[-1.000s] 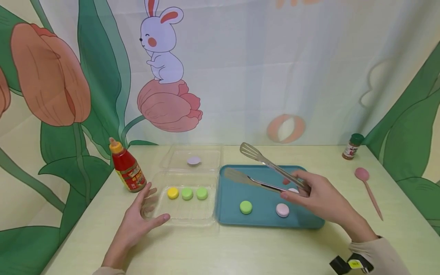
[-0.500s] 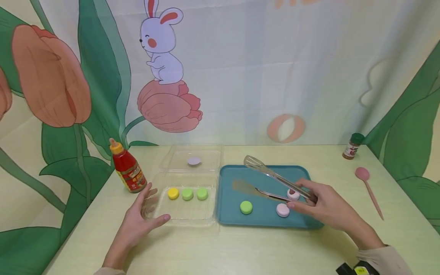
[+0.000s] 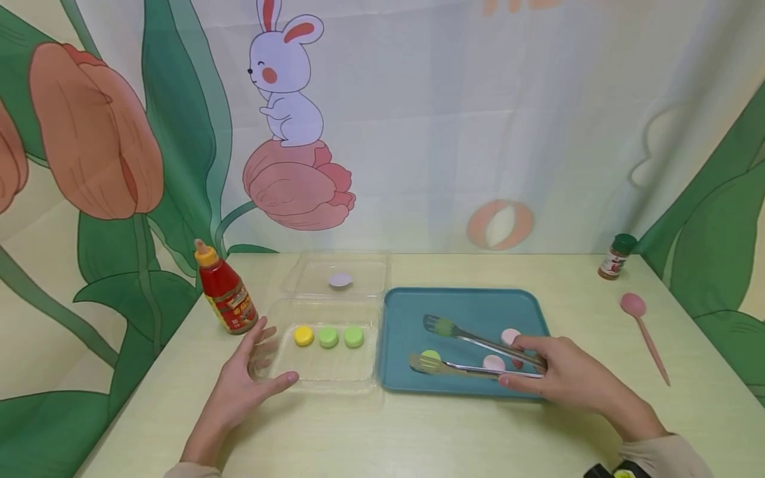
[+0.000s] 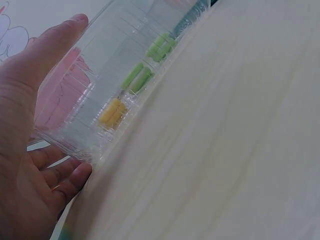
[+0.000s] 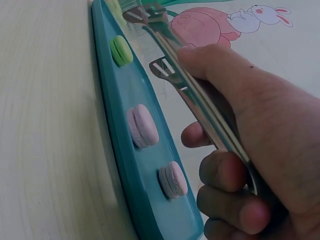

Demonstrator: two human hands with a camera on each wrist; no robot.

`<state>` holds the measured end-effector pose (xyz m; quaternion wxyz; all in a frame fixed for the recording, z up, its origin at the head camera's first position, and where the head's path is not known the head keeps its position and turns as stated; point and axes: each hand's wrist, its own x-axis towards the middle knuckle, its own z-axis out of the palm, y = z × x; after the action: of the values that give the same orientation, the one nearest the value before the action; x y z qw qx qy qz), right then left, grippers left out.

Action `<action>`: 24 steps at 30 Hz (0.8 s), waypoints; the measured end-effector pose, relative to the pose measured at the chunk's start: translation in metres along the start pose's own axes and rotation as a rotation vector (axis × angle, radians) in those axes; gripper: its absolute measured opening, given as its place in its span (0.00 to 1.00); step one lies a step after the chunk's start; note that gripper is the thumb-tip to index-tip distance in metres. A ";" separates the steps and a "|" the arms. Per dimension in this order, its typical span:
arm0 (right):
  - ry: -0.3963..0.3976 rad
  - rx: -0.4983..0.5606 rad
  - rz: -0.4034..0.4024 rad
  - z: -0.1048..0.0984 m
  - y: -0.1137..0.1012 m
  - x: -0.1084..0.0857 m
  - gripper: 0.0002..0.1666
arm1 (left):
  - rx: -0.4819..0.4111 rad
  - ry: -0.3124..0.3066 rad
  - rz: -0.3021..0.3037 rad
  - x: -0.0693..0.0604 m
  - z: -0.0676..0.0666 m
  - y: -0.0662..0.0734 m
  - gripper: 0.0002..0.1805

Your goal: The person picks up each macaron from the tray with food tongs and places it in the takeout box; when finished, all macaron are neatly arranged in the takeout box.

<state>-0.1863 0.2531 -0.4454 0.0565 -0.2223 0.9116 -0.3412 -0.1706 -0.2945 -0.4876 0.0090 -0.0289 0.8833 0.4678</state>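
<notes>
A teal tray (image 3: 478,302) sits lower centre, a clear clamshell (image 3: 323,365) to its left. The right hand's grip (image 3: 564,372) clamps metal tongs (image 3: 478,341), tips apart; the left hand (image 3: 248,372) is spread. The red squeeze bottle (image 3: 221,282) at left has an unreadable label. Seemingly the step is aligning on the tray's green macaron (image 5: 121,51); next calls for a light pinch

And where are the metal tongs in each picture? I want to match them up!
Head: the tongs are right of the middle, over the blue tray, in the right hand.
Left wrist: not in it.
Right wrist: slanting from the top middle down into the hand, lower right.
Shared landmark: the pink flower drawn beside the rabbit shows in all three.
</notes>
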 end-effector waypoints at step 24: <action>-0.104 -0.025 -0.031 0.000 0.002 -0.001 0.19 | 0.003 -0.002 0.003 -0.001 0.000 0.000 0.70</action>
<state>-0.1865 0.2552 -0.4469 0.0957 -0.2546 0.9081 -0.3184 -0.1700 -0.2943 -0.4877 0.0094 -0.0269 0.8840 0.4667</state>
